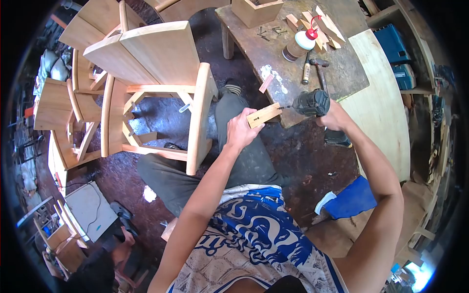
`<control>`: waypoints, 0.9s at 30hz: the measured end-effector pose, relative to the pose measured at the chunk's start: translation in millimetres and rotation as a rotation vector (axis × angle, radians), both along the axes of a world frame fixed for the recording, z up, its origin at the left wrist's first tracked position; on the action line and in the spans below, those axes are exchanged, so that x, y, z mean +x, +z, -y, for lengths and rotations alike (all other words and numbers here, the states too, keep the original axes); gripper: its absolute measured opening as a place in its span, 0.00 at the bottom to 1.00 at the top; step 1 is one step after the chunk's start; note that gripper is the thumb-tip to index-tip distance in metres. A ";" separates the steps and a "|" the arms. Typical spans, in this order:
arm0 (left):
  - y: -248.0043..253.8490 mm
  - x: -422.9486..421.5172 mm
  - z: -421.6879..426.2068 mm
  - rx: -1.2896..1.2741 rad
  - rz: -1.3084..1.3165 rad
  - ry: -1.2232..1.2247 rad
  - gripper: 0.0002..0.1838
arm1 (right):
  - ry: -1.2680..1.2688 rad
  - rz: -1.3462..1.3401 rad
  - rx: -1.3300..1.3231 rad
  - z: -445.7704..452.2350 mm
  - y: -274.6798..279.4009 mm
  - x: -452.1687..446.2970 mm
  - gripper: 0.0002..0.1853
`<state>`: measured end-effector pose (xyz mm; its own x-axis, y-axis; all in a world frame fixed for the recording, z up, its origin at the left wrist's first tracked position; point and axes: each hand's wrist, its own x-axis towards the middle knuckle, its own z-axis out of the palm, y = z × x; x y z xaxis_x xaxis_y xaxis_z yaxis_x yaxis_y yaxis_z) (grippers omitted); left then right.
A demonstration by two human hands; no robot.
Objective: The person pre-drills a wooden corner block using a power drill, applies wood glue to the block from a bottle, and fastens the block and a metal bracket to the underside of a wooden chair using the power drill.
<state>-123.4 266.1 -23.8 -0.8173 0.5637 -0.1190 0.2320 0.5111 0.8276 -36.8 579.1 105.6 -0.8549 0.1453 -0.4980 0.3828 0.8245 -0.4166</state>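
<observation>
My left hand (239, 129) is closed on a small wooden block (264, 115) held over my thigh by the table corner. A dark hole or screw shows in the block's face. My right hand (334, 116) grips a dark cordless drill (311, 103) by its handle. The drill points left, and its bit meets or nearly meets the block's right end; I cannot tell whether it has gone in. A pink-brown wood piece (266, 83) lies near white glue smears on the worktable (342, 88).
On the worktable stand a glue bottle (299, 45) and a wooden box (256, 11), with a hammer (320, 73), a chisel (306, 69), screws and wood offcuts. An unfinished wooden chair frame (196, 122) stands left of my legs. Another person's arm (123, 247) shows at lower left.
</observation>
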 end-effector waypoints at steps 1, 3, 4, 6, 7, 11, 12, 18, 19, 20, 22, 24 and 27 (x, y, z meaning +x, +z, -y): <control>0.7 -1.8 1.0 0.001 0.009 0.004 0.28 | -0.087 0.102 -0.034 4.5 7.3 -6.0 0.25; 0.0 -3.3 0.4 0.001 -0.013 0.015 0.27 | -0.016 0.005 -0.015 7.2 10.8 -7.3 0.24; -0.5 -2.0 -0.2 -0.001 -0.030 0.021 0.27 | -0.031 -0.015 -0.034 6.7 10.6 -6.7 0.24; -1.9 1.7 1.2 -0.002 -0.021 0.014 0.27 | -0.063 -0.029 -0.060 11.5 10.8 0.3 0.24; -1.7 -0.7 -0.3 0.007 -0.028 0.017 0.27 | -0.094 0.047 -0.047 12.4 13.5 -3.9 0.24; -0.6 -2.6 0.2 0.014 -0.056 0.011 0.27 | 0.009 0.018 0.010 7.9 4.9 -2.9 0.26; 1.0 -2.8 0.5 -0.002 -0.046 0.010 0.27 | -0.036 0.063 -0.025 10.3 12.5 -6.9 0.27; 6.8 -1.9 2.0 -0.012 -0.007 0.006 0.27 | 0.009 0.047 -0.018 10.7 11.0 -5.1 0.31; 7.4 -1.8 2.5 -0.010 0.001 -0.001 0.28 | 0.009 0.047 -0.020 12.9 14.0 -5.5 0.31; 8.1 -1.6 2.9 -0.012 0.002 -0.003 0.28 | -0.014 0.048 -0.036 15.0 17.5 -6.1 0.31; 8.1 -1.8 2.2 -0.019 -0.011 0.004 0.27 | -0.036 0.048 -0.054 14.2 15.9 -6.3 0.32; 6.2 -2.6 0.6 -0.020 -0.006 0.005 0.28 | -0.058 0.006 -0.050 11.9 10.9 -6.5 0.30; 2.8 -1.1 1.3 -0.011 -0.016 0.001 0.28 | -0.071 0.061 0.026 14.9 14.4 -8.5 0.29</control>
